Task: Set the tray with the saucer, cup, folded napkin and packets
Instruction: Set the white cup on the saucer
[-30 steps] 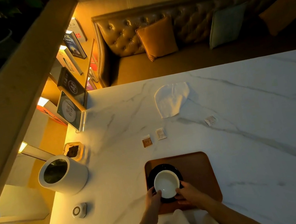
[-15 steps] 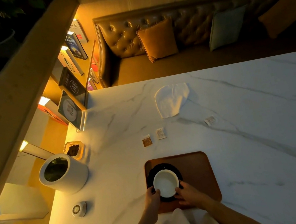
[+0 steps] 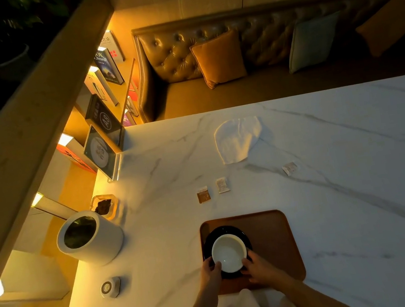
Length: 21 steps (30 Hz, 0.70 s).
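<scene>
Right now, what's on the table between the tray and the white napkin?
In the head view, two packets lie between tray and napkin: a brown packet and a white packet, side by side.

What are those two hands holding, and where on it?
The white cup, by its near sides: left hand on its left, right hand on its right, as it sits on the dark saucer.

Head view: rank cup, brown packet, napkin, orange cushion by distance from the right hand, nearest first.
1. cup, held by the right hand, on the tray.
2. brown packet, on the table beyond the tray.
3. napkin, farther back, mid-table.
4. orange cushion, on the sofa behind the table.
</scene>
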Each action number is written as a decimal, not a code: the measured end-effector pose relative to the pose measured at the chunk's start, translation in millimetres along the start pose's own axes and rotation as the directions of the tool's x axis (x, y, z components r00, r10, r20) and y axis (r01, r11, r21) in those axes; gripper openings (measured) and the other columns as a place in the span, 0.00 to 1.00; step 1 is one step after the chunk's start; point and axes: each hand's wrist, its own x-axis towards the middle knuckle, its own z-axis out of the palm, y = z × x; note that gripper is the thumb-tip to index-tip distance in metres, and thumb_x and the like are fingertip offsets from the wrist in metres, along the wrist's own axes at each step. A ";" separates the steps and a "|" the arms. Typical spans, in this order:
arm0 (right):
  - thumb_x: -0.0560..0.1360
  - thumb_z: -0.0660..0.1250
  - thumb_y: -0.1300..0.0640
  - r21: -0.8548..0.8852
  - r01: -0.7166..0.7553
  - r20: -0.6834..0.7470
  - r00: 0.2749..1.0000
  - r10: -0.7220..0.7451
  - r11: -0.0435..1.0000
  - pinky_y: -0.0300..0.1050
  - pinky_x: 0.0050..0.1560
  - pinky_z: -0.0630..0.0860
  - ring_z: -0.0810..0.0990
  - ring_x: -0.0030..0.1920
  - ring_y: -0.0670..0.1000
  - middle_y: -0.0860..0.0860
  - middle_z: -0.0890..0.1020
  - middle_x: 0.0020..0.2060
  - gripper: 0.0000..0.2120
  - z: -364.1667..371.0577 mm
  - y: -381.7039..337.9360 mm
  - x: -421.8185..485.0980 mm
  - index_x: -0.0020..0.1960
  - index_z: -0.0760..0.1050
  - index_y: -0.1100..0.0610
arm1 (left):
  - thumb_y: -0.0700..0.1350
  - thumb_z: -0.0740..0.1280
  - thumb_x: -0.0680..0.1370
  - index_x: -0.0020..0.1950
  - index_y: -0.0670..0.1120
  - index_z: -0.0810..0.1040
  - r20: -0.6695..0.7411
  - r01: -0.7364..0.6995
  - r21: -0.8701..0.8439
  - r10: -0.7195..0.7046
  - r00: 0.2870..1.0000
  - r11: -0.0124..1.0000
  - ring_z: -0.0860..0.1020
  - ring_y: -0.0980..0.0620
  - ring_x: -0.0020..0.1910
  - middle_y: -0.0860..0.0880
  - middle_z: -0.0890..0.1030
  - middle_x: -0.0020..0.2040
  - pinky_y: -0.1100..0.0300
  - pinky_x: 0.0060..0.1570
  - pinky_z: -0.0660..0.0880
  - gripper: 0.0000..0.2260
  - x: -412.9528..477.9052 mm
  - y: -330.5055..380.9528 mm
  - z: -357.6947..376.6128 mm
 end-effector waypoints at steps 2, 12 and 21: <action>0.83 0.54 0.57 -0.009 0.015 -0.002 1.000 -0.015 1.000 0.39 0.40 0.76 0.75 0.65 0.55 0.57 0.69 0.69 0.23 -0.7 2.8 2.3 0.76 0.53 0.51 | 0.43 0.61 0.82 0.74 0.43 0.64 0.000 0.008 -0.011 -0.008 1.000 1.000 0.72 0.41 0.64 0.40 0.71 0.68 0.44 0.65 0.73 0.20 0.5 -0.2 -0.2; 0.82 0.55 0.56 -0.006 0.031 0.004 1.000 -0.031 1.000 0.35 0.37 0.76 0.75 0.65 0.55 0.57 0.69 0.69 0.24 -2.9 6.2 6.7 0.77 0.53 0.51 | 0.43 0.61 0.82 0.74 0.43 0.64 -0.013 0.039 -0.049 -0.040 0.999 0.998 0.73 0.41 0.63 0.39 0.71 0.67 0.44 0.65 0.74 0.20 3.2 0.3 0.5; 0.82 0.56 0.57 -0.035 0.055 0.000 0.999 -0.055 0.998 0.36 0.41 0.79 0.76 0.61 0.53 0.56 0.70 0.66 0.25 -4.4 4.9 5.0 0.77 0.53 0.52 | 0.44 0.62 0.82 0.74 0.44 0.64 -0.009 0.039 -0.074 -0.039 0.999 0.997 0.72 0.40 0.65 0.39 0.71 0.68 0.43 0.66 0.73 0.21 3.6 -1.4 0.2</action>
